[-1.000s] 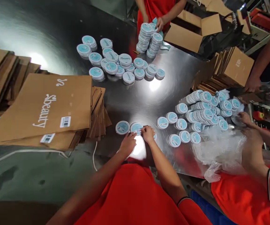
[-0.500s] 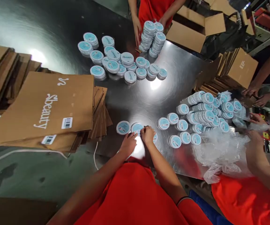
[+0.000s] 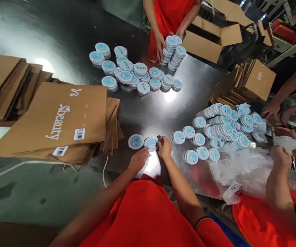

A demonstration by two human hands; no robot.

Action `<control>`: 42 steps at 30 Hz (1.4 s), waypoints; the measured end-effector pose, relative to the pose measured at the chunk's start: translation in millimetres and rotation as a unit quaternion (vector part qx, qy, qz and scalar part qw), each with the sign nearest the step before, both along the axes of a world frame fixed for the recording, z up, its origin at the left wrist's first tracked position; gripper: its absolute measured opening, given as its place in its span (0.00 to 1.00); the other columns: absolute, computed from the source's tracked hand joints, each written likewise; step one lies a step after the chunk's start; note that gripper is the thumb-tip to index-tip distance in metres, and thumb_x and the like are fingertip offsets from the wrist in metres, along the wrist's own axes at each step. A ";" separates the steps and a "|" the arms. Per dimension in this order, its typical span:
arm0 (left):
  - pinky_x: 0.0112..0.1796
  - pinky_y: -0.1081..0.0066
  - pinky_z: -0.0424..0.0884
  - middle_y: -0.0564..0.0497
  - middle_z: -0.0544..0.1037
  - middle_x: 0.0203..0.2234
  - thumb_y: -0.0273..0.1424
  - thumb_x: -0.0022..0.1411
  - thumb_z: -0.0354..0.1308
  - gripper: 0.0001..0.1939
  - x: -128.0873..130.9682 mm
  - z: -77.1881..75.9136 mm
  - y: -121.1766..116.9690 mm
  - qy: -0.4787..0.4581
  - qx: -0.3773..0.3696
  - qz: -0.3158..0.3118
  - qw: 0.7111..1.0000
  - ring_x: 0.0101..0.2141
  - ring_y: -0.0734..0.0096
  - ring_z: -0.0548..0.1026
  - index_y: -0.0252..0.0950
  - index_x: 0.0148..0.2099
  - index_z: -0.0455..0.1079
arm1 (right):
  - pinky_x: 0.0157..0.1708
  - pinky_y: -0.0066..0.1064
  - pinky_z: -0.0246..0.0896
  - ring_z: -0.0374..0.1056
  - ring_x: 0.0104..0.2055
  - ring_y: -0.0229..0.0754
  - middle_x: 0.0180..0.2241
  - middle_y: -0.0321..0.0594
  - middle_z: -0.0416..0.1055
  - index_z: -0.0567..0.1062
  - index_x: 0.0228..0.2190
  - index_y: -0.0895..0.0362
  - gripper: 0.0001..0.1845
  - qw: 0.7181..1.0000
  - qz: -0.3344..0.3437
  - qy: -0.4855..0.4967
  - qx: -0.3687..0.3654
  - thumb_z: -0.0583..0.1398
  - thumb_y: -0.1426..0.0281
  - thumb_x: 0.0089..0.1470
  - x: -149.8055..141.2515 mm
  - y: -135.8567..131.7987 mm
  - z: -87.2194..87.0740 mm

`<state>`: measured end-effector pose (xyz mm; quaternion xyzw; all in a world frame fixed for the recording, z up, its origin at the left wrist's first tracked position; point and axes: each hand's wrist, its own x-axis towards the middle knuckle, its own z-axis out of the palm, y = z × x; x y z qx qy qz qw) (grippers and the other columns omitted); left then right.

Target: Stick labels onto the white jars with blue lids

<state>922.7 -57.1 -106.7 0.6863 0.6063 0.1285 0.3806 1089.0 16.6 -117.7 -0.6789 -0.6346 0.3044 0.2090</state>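
Observation:
A round, flat container [image 3: 150, 144] with a light-blue label lies on the metal table between my two hands. My left hand [image 3: 138, 160] is at its lower left, the bent fingers gripping its near edge. At its right side is my right hand [image 3: 164, 148], thumb and fingertips pinched together close to the rim. Something small and dark shows at those fingertips, too small to name. Just left of this container sits another round container [image 3: 135, 141], touched by neither hand. The edge of a further one is mostly hidden behind my right hand.
Stacked containers [image 3: 225, 129] stand at right beside crumpled clear plastic [image 3: 240, 168], near a co-worker's hands. More containers [image 3: 140, 70] lie farther back. Across the table [image 3: 148, 113], another person holds tall stacks [image 3: 172, 51]. Flattened cartons [image 3: 68, 120] lie left; an open box [image 3: 204, 43] stands behind.
My right hand has shifted slightly right, uncovering more of the container's label. The container behind that hand is now mostly hidden. Across the table, the person's hands have closed around the tall stacks.

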 end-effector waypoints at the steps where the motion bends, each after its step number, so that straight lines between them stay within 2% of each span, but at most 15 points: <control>1: 0.52 0.66 0.74 0.44 0.81 0.51 0.26 0.67 0.49 0.13 -3.8 3.4 -3.6 -0.017 0.003 0.038 0.999 0.51 0.65 0.78 0.34 0.45 0.76 | 0.42 0.37 0.61 0.68 0.38 0.45 0.35 0.41 0.75 0.73 0.36 0.55 0.05 0.999 -0.007 0.044 0.000 0.59 0.70 0.55 -3.1 -5.6 7.2; 3: 0.45 0.69 0.76 0.47 0.83 0.43 0.28 0.66 0.47 0.14 -11.3 12.0 -11.0 -0.093 -0.007 0.140 0.986 0.43 0.67 0.80 0.35 0.44 0.75 | 0.39 0.34 0.63 0.67 0.35 0.43 0.32 0.39 0.74 0.73 0.34 0.55 0.08 0.987 0.004 0.156 -0.032 0.58 0.64 0.58 -12.5 -20.3 21.9; 5: 0.42 0.68 0.76 0.48 0.84 0.37 0.28 0.60 0.49 0.12 -17.6 22.6 -16.2 -0.203 -0.043 0.236 0.949 0.39 0.65 0.81 0.35 0.38 0.75 | 0.35 0.32 0.63 0.67 0.31 0.41 0.29 0.36 0.73 0.74 0.32 0.54 0.11 0.960 0.040 0.262 -0.094 0.58 0.60 0.58 -24.0 -36.1 34.8; 7: 0.45 0.66 0.75 0.47 0.84 0.36 0.29 0.54 0.52 0.09 -22.1 34.2 -18.4 -0.291 -0.080 0.299 0.905 0.40 0.62 0.80 0.36 0.32 0.75 | 0.34 0.31 0.64 0.67 0.31 0.40 0.28 0.34 0.73 0.75 0.32 0.54 0.11 0.935 0.057 0.325 -0.132 0.61 0.59 0.56 -34.5 -49.0 44.4; 11: 0.44 0.65 0.74 0.47 0.83 0.36 0.30 0.46 0.55 0.07 -25.0 53.0 -19.3 -0.352 -0.112 0.331 0.868 0.41 0.60 0.79 0.36 0.31 0.71 | 0.33 0.31 0.64 0.67 0.31 0.40 0.28 0.33 0.73 0.75 0.32 0.54 0.11 0.923 0.039 0.360 -0.133 0.66 0.60 0.50 -43.8 -60.2 55.1; 15: 0.38 0.67 0.75 0.49 0.80 0.34 0.31 0.46 0.57 0.15 -21.4 60.5 -23.6 -0.397 -0.127 0.344 0.841 0.38 0.62 0.80 0.39 0.39 0.62 | 0.34 0.31 0.63 0.66 0.31 0.39 0.31 0.35 0.72 0.78 0.34 0.53 0.08 0.931 0.072 0.342 -0.108 0.64 0.64 0.51 -41.2 -60.9 65.4; 19: 0.45 0.62 0.75 0.43 0.77 0.49 0.24 0.49 0.53 0.19 -16.1 61.3 -28.7 -0.320 -0.080 0.332 0.884 0.44 0.61 0.80 0.39 0.46 0.61 | 0.36 0.31 0.63 0.68 0.38 0.41 0.38 0.39 0.72 0.80 0.33 0.53 0.06 0.937 0.111 0.324 -0.069 0.64 0.65 0.52 -41.0 -62.4 75.8; 22: 0.48 0.60 0.74 0.42 0.75 0.54 0.22 0.52 0.51 0.21 -16.1 62.1 -30.1 -0.277 -0.050 0.317 0.906 0.46 0.60 0.80 0.38 0.50 0.62 | 0.35 0.31 0.62 0.68 0.37 0.41 0.36 0.39 0.73 0.78 0.28 0.53 0.06 0.938 0.100 0.324 -0.066 0.67 0.64 0.50 -44.4 -64.3 78.8; 25: 0.41 0.64 0.76 0.44 0.81 0.47 0.28 0.54 0.55 0.17 -21.0 64.7 -28.8 -0.274 -0.072 0.310 0.907 0.39 0.61 0.82 0.36 0.48 0.68 | 0.34 0.31 0.62 0.66 0.33 0.40 0.32 0.37 0.73 0.77 0.27 0.53 0.08 0.942 0.069 0.325 -0.058 0.66 0.63 0.51 -48.8 -66.4 78.5; 29: 0.33 0.70 0.74 0.48 0.83 0.34 0.35 0.52 0.56 0.12 -28.1 65.3 -27.6 -0.272 -0.103 0.300 0.908 0.32 0.64 0.79 0.35 0.37 0.75 | 0.33 0.32 0.61 0.65 0.31 0.40 0.29 0.36 0.72 0.78 0.26 0.52 0.08 0.947 0.053 0.316 -0.035 0.65 0.63 0.53 -53.9 -70.5 77.9; 34: 0.27 0.71 0.71 0.52 0.79 0.23 0.38 0.57 0.55 0.11 -33.2 47.1 -35.7 -0.186 -0.084 0.290 0.935 0.25 0.67 0.76 0.36 0.30 0.73 | 0.34 0.33 0.62 0.65 0.31 0.41 0.28 0.36 0.72 0.78 0.27 0.52 0.08 0.960 0.064 0.273 -0.029 0.63 0.64 0.55 -53.9 -68.5 71.5; 36: 0.33 0.69 0.75 0.49 0.82 0.29 0.35 0.62 0.53 0.11 -37.7 33.5 -38.3 -0.122 -0.042 0.246 0.961 0.30 0.65 0.79 0.36 0.33 0.74 | 0.36 0.33 0.62 0.66 0.32 0.42 0.28 0.36 0.72 0.77 0.27 0.53 0.09 0.965 0.038 0.259 -0.029 0.61 0.64 0.56 -53.4 -59.0 60.8; 38: 0.46 0.65 0.76 0.41 0.82 0.45 0.30 0.66 0.51 0.11 -43.7 18.4 -37.3 -0.019 0.017 0.161 0.987 0.44 0.60 0.81 0.34 0.37 0.75 | 0.40 0.34 0.63 0.67 0.35 0.43 0.30 0.38 0.72 0.75 0.27 0.54 0.09 0.975 0.014 0.219 -0.026 0.60 0.66 0.56 -56.0 -44.1 44.7; 40: 0.58 0.59 0.69 0.36 0.73 0.60 0.24 0.66 0.51 0.11 -49.7 4.4 -32.3 0.070 0.054 0.074 0.993 0.59 0.53 0.72 0.32 0.37 0.75 | 0.44 0.35 0.63 0.68 0.39 0.44 0.33 0.40 0.73 0.73 0.25 0.55 0.08 0.988 0.014 0.146 -0.045 0.59 0.69 0.55 -63.6 -27.6 26.0; 42: 0.63 0.52 0.62 0.35 0.65 0.65 0.19 0.64 0.51 0.12 -53.5 -6.6 -26.3 0.124 0.059 0.011 0.991 0.65 0.46 0.63 0.29 0.38 0.76 | 0.47 0.36 0.61 0.68 0.43 0.45 0.35 0.42 0.74 0.73 0.24 0.56 0.08 0.994 0.020 0.081 -0.075 0.59 0.71 0.54 -74.7 -14.5 9.4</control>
